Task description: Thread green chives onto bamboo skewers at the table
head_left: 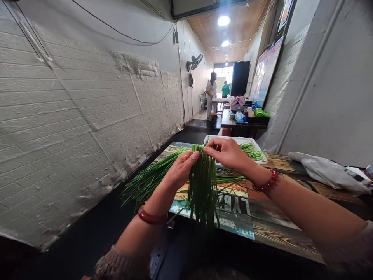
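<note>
On my screen I see a table (279, 217) of mixed-colour planks, printed letters (233, 204) toward its near edge. I make out a pile of long greens (157, 175) overhanging its left edge, loose stalks (233, 180) mid-table, a white tray (244, 139) farther back, and whitish cloth (323, 169) at right.

Large pale block letters stand on the patterned tabletop (279, 235), right of the frame's lower centre; they look like L, Y and B, with a further character too unclear to tell. Print on the wall board (266, 72), upper right, and on the blue packet (240, 118), right of centre, is too small to read.
</note>
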Tool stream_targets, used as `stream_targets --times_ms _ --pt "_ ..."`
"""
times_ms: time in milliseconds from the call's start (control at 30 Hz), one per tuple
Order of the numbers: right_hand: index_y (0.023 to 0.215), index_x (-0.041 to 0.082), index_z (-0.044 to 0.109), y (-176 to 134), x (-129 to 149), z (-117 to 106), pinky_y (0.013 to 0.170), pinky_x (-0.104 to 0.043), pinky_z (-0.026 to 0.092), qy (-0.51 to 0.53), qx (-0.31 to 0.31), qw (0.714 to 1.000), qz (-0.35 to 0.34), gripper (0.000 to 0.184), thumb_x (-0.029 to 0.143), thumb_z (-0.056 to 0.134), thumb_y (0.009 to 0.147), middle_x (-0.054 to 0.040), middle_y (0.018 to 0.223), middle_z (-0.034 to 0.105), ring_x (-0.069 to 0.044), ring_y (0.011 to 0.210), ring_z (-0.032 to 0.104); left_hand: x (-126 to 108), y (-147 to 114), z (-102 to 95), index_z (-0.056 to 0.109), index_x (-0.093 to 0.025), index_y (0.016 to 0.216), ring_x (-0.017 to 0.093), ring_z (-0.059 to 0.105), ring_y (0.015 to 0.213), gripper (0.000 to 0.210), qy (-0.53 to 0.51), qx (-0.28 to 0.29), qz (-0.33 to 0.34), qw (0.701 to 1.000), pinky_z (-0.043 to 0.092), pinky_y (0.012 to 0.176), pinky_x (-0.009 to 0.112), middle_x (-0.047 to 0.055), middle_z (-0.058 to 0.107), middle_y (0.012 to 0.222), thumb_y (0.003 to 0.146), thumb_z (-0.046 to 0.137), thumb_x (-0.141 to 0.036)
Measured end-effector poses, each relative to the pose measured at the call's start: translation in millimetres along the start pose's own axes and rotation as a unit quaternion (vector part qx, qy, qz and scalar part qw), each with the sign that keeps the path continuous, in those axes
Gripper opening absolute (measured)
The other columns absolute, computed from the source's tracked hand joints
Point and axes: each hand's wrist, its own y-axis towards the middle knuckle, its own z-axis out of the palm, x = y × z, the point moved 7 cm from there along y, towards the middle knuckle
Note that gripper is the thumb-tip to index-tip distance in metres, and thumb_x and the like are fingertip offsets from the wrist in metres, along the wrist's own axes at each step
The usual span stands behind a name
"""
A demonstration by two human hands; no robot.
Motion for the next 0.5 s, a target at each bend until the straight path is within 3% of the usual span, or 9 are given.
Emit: stream_targets --times_ms 167,367,500 --pt "0.076 0.014 0.067 -0.8 -0.7 -1.4 0.057 -0.025 0.034 -0.003 0.002 1.000 -0.001 0.019 0.027 0.058 0.087 -0.0001 0.065 0.062 -0.010 0.057 0.050 1.5 0.5 -0.2 0.065 -0.010 0.083 0.010 0.054 0.055 0.036 -0.012 0.002 -0.004 1.000 0.042 0.053 0.021 0.001 0.060 0.065 0.084 0.064 -0.046" --pt "0.083 0.016 0.066 2.7 2.4 0.1 0.064 -0.026 0.038 -0.044 0.035 0.998 -0.038 0.022 0.037 0.062 0.087 -0.0013 0.075 0.065 -0.013 0.067 0.055 5.5 0.9 -5.9 0.063 -0.012 0.080 0.009 0.050 0.052 0.032 0.003 -0.018 -0.012 1.000 0.037 0.049 0.020 -0.001 0.057 0.063 0.083 0.065 -0.045" --pt "0.084 0.015 0.063 0.8 10.5 3.1 0.072 -0.027 0.040 -0.032 0.023 0.994 -0.102 0.010 0.025 0.061 0.087 -0.0022 0.081 0.064 -0.014 0.077 0.057 7.7 2.0 -4.7 0.062 -0.013 0.078 0.008 0.047 0.051 0.033 0.002 -0.019 -0.012 1.000 0.035 0.048 0.020 -0.001 0.056 0.063 0.083 0.066 -0.045"
